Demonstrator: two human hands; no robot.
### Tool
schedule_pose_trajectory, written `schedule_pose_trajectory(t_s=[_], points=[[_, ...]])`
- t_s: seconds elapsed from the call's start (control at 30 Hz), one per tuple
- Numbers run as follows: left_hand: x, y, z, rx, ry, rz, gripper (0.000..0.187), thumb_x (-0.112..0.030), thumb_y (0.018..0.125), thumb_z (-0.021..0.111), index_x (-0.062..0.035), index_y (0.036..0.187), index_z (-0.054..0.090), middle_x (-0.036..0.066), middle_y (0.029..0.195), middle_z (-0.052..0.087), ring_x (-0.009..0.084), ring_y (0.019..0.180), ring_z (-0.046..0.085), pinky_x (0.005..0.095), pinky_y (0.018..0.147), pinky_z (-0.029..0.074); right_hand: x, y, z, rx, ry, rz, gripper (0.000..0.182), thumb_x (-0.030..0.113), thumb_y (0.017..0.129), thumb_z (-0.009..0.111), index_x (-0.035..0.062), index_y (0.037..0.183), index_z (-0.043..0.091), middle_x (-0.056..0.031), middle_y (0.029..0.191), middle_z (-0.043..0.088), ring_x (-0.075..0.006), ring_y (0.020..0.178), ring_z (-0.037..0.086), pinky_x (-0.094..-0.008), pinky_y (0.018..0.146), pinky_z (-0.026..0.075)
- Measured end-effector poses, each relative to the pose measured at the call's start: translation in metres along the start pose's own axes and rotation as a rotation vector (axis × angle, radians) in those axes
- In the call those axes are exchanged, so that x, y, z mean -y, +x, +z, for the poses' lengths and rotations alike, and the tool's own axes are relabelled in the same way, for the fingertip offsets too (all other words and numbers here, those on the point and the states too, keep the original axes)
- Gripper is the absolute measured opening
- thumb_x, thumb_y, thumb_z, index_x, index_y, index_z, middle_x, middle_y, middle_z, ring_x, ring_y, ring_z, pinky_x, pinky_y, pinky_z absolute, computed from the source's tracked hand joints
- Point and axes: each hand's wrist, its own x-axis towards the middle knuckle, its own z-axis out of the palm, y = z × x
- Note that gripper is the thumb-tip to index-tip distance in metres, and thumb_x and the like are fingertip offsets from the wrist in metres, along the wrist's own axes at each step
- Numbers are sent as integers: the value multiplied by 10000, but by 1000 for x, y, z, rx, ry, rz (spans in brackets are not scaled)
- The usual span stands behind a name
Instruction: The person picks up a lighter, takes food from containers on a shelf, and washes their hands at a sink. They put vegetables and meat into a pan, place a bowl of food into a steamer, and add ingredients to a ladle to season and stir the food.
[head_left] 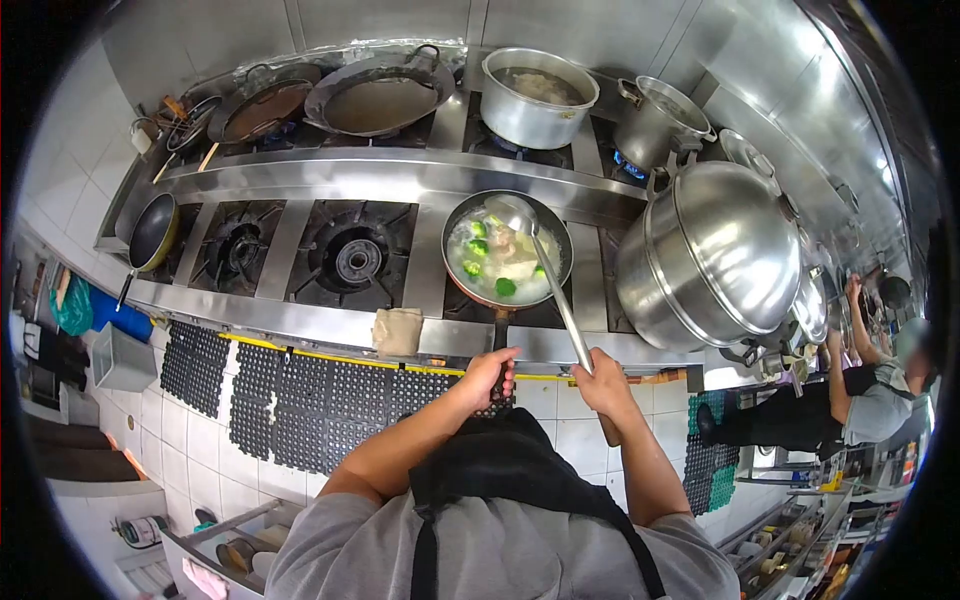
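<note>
A frying pan [449, 266] sits on a front burner of the stove, holding pale liquid with broccoli [506, 287] and light-coloured pieces of food. Its dark handle points toward me, and my left hand [488, 379] is closed around the end of it. In my right hand [603, 384] is the long metal handle of a ladle [568, 302]. The ladle's bowl rests in the far side of the pan, partly over the liquid. A folded beige cloth [398, 331] lies on the stove's front edge, left of the pan handle.
A big domed steamer pot [720, 250] stands close on the right. Behind are a large aluminium pot [540, 110], a smaller pot [660, 125] over a blue flame, and wide woks [380, 98]. A small pan [154, 232] sits far left. Another person [880, 395] works at right.
</note>
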Motion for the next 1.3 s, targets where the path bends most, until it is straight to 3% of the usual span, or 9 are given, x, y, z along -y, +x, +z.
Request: schedule_pose_trajectory(t_s=[0.13, 0.27, 0.4, 0.53, 0.77, 0.83, 1.0, 1.07, 1.3], points=[[-9, -20, -16, -25, 95, 3, 374, -445, 948, 599, -77, 993, 551, 54, 742, 620, 176, 585, 593, 307, 516, 484, -1, 3, -3, 13, -2, -12, 311, 245, 863, 655, -46, 894, 549, -272, 781, 625, -454, 785, 627, -476, 704, 483], [-24, -82, -59, -54, 241, 85, 505, -465, 992, 513, -24, 1237, 518, 176, 1138, 646, 258, 961, 673, 400, 784, 555, 9, 2, -12, 74, -16, 31, 345, 276, 885, 628, -42, 993, 549, -332, 920, 637, -511, 935, 602, -548, 817, 474], [-16, -144, -147, -208, 266, 192, 530, -431, 969, 572, 18, 1245, 519, 167, 1075, 687, 269, 914, 699, 365, 742, 563, 1, 9, -6, 20, -27, 8, 306, 234, 865, 652, -51, 888, 543, -304, 809, 625, -489, 823, 618, -491, 721, 481], [43, -181, -291, -818, 517, 318, 375, -260, 939, 603, 22, 1179, 545, 105, 886, 673, 201, 718, 665, 311, 591, 503, -12, 17, -1, 89, -7, 33, 345, 278, 883, 631, -48, 950, 539, -333, 898, 633, -513, 912, 603, -546, 803, 475], [179, -240, -407, -1204, 62, 53, 353, -330, 956, 521, 7, 1040, 586, 140, 761, 647, 260, 584, 629, 372, 493, 479, -11, 16, -4, 77, 39, 27, 351, 276, 881, 635, -57, 962, 558, -329, 893, 638, -504, 896, 613, -516, 788, 489], [208, -260, -378, -1208, 240, -189, 377, -333, 950, 545, -6, 1136, 566, 180, 881, 692, 282, 628, 664, 408, 506, 507, 0, 13, -15, 87, 41, 43, 348, 276, 883, 634, -54, 968, 560, -327, 895, 639, -502, 895, 615, -513, 787, 491], [214, -247, -374, -1165, 248, -210, 372, -317, 947, 558, 3, 1134, 571, 169, 856, 691, 270, 614, 669, 406, 511, 527, 0, 8, -16, -35, 74, -29, 278, 215, 864, 665, -37, 850, 549, -259, 721, 610, -434, 698, 620, -461, 641, 473], [202, -233, -382, -1079, 253, -139, 375, -305, 945, 566, 14, 1142, 566, 164, 862, 693, 256, 612, 673, 374, 489, 523, 5, 8, -22, 89, 32, 60, 328, 276, 890, 626, -33, 985, 567, -312, 899, 646, -485, 902, 625, -508, 792, 491], [143, -200, -352, -1024, 411, 130, 334, -310, 947, 576, -15, 1103, 561, 144, 881, 686, 267, 675, 685, 389, 549, 533, -4, 6, -16, 96, 37, 63, 324, 271, 898, 616, -37, 984, 565, -307, 894, 647, -477, 903, 627, -501, 790, 491]])
